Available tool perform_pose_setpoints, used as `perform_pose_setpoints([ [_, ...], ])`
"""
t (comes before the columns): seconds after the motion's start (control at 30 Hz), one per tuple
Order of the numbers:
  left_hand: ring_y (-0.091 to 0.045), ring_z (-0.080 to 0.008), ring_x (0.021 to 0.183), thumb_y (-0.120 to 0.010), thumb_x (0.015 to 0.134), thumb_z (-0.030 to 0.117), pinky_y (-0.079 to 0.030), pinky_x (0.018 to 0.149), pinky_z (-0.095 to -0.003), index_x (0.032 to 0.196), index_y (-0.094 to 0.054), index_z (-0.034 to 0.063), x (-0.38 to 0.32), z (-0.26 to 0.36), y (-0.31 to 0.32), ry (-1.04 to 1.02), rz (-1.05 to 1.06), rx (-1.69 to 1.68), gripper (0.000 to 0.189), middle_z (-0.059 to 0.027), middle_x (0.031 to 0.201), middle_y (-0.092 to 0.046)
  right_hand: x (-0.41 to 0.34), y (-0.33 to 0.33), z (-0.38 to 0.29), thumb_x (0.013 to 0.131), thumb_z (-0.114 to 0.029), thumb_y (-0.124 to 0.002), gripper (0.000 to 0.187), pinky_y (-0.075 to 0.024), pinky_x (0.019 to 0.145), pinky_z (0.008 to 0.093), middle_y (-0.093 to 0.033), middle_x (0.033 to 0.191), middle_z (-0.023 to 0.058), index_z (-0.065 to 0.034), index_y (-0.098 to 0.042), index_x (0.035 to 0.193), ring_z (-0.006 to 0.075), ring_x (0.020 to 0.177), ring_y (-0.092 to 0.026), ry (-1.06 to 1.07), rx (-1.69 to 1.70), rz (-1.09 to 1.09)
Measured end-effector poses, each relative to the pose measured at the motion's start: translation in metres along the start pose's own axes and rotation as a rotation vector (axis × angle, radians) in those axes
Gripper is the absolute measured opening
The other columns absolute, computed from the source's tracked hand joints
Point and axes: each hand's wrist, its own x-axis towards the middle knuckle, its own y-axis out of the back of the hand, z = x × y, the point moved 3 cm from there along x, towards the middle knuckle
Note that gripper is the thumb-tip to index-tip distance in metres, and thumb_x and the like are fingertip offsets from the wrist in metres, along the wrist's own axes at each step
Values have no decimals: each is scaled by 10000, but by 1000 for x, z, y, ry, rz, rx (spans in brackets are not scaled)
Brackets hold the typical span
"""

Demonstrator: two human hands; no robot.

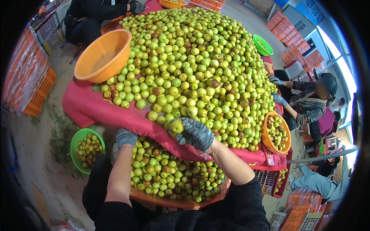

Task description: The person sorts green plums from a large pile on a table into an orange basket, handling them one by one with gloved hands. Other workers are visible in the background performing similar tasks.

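My right hand [198, 133], in a grey knitted glove, holds one yellow-green jujube [177, 126] between thumb and fingers at the near edge of a large jujube heap [190, 72]. My left hand [126, 137], gloved alike, is at the front edge of the red cloth [115, 111]; its fingers are mostly hidden, so its grip cannot be made out. Below the cloth, close to my body, an orange crate [162, 202] is filled with more jujubes [170, 176], some green, others patched with brown.
An orange basket [104, 55] rests on the heap's left side. Jujubes lie in a green basin [83, 166] by my left knee and an orange basket [279, 147] at right. A co-worker [309, 95] reaches in from the right; another person [89, 20] sits far left. Stacked crates [26, 75] stand at left.
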Motion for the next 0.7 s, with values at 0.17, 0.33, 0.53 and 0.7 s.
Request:
perform_pose_setpoints([
  [0.17, -455, -322, 1173, -474, 861, 349, -370, 978, -396, 1245, -488, 96, 8, 2, -3, 116, -179, -28, 460, -166, 1281, -478, -9, -4, 73, 914, -357, -502, 449, -513, 710, 278, -605, 988, 62, -40, -473, 1230, 143, 795, -608, -182, -253, -64],
  [0.33, -466, -329, 1156, -447, 871, 367, -385, 954, -403, 1224, -505, 92, 9, -10, -12, 46, -40, -9, 451, -168, 1263, -491, -21, -32, 130, 922, -246, -513, 358, -510, 615, 234, -610, 906, 19, -36, -488, 1211, 116, 729, -608, -460, -348, 40],
  [0.53, -498, -337, 1116, -440, 874, 378, -412, 915, -413, 1204, -518, 95, 4, -4, -4, 72, -61, -3, 442, -167, 1220, -527, -13, -26, 66, 926, -219, -506, 243, -484, 593, 226, -624, 863, 20, -50, -568, 1090, 80, 666, -564, -76, -585, -11],
  [0.7, -467, -317, 1159, -461, 863, 356, -383, 957, -393, 1219, -510, 82, 9, -14, -14, 73, -58, -20, 453, -164, 1259, -497, 1, 48, -18, 867, -170, -560, 177, -493, 658, 347, -626, 818, 127, -32, -621, 961, 250, 702, -612, 495, -976, 402],
])
